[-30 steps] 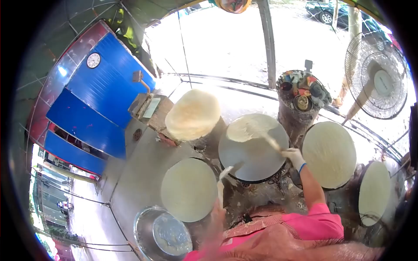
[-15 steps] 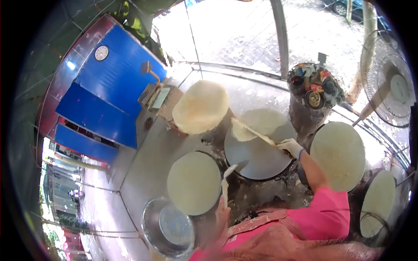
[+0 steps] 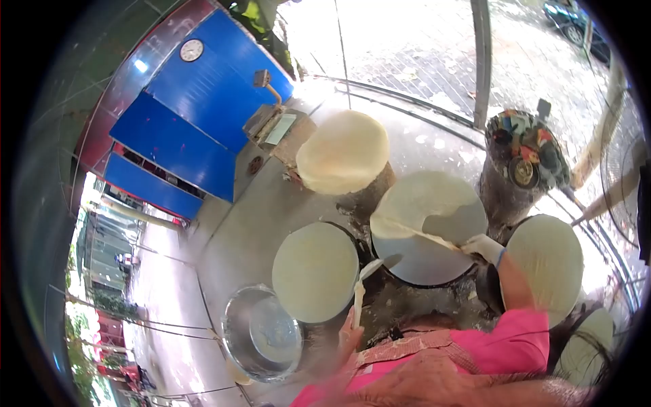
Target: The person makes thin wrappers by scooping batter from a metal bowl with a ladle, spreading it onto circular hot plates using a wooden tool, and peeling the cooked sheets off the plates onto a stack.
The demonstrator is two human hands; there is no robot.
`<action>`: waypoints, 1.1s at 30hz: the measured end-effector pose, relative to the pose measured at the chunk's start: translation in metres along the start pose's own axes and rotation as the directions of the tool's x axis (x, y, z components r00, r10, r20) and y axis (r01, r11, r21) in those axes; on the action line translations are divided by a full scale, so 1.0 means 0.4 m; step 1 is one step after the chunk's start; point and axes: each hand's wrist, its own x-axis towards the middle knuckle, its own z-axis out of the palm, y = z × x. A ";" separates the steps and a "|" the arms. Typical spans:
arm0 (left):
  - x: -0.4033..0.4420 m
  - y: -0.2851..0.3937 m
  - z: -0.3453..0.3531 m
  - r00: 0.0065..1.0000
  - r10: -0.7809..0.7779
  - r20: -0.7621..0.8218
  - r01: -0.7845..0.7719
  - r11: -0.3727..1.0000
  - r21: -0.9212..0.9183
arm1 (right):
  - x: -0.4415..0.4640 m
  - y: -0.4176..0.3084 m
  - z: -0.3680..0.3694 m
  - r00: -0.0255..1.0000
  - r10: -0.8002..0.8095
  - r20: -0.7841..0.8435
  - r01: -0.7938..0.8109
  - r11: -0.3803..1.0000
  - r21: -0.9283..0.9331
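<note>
My right hand [image 3: 483, 248], in a white glove, is closed on the end of a long batter spreader [image 3: 424, 235]. The spreader lies across the round griddle [image 3: 420, 266], touching pale batter [image 3: 428, 195] that coats its far part; the near part is bare metal. Low in the middle, my left hand [image 3: 349, 337] grips the pale handle of a batter-smeared spatula [image 3: 360, 290]. Its blade points up toward the gap between that griddle and the left one, which bears a round sheet of batter [image 3: 315, 271].
A large thin pancake [image 3: 344, 152] lies at the back beside a box [image 3: 274, 129]. Right of me are more coated griddles [image 3: 544, 268]. A metal basin [image 3: 234, 336] stands at the left. Back right, a drum holds assorted items [image 3: 525, 152], near a fan [image 3: 620, 186].
The spreader has swept over the griddle, and the batter covers more of it, reaching further left and right. My left hand still holds the spatula. The whole view has shifted.
</note>
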 end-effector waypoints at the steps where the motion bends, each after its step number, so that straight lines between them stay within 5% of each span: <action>1: -0.019 0.006 -0.018 0.996 -0.072 0.045 0.074 0.996 -0.048 | -0.030 -0.035 -0.021 1.000 -0.024 -0.013 0.024 1.000 0.003; 5: -0.082 0.031 -0.070 0.923 -0.312 0.225 0.346 0.928 -0.136 | 0.010 -0.169 -0.010 0.966 -0.209 -0.154 0.218 0.975 0.041; 8: -0.120 0.021 -0.078 0.896 -0.339 0.286 0.390 0.910 -0.144 | -0.014 -0.224 0.016 1.000 0.024 -0.007 -0.025 0.974 -0.227; 9: -0.135 0.013 -0.089 0.901 -0.317 0.295 0.372 0.915 -0.155 | 0.018 -0.148 -0.013 0.947 -0.249 0.205 0.305 0.897 -0.319; 10: -0.144 0.001 -0.087 0.921 -0.249 0.299 0.313 0.930 -0.192 | 0.074 -0.022 -0.089 0.775 -0.462 0.432 0.613 0.715 -0.335; 12: -0.162 -0.036 -0.060 0.948 -0.171 0.267 0.244 0.932 -0.269 | 0.019 0.012 -0.100 0.871 -0.339 0.356 0.440 0.860 -0.257; 13: -0.165 -0.063 -0.048 0.957 -0.161 0.240 0.231 0.926 -0.299 | -0.085 -0.064 -0.080 0.993 0.091 0.081 -0.085 0.994 -0.073; 17: -0.216 -0.162 -0.064 0.967 -0.155 0.202 0.217 0.917 -0.335 | 0.023 -0.199 -0.016 0.983 -0.177 -0.050 0.164 0.968 -0.190; 21: -0.241 -0.116 -0.087 0.899 -0.384 0.212 0.427 0.876 -0.224 | 0.096 -0.213 0.015 0.984 -0.062 0.170 0.120 0.926 -0.357; 22: -0.259 -0.157 -0.076 0.922 -0.353 0.162 0.388 0.829 -0.404 | 0.084 -0.184 0.000 0.975 -0.061 0.212 0.138 0.919 -0.368; 24: -0.251 -0.076 -0.082 0.894 -0.437 0.097 0.444 0.895 -0.053 | 0.035 -0.077 -0.087 0.935 -0.127 0.332 0.211 0.950 -0.230; 28: -0.286 -0.083 -0.063 0.904 -0.427 0.022 0.427 0.898 -0.104 | -0.062 -0.137 -0.112 0.980 0.018 0.198 0.011 0.989 -0.145; 30: -0.297 -0.104 -0.070 0.938 -0.345 -0.004 0.344 0.935 -0.084 | 0.127 -0.049 -0.096 0.793 -0.567 0.221 0.599 0.791 -0.122; 32: -0.292 -0.107 -0.067 0.959 -0.280 -0.050 0.280 0.960 -0.001 | 0.045 -0.253 0.033 0.991 -0.127 0.036 0.132 0.939 -0.317; 33: -0.287 -0.084 -0.078 0.946 -0.325 0.007 0.324 0.942 -0.086 | 0.039 -0.247 0.023 0.993 -0.083 0.084 0.110 0.909 -0.402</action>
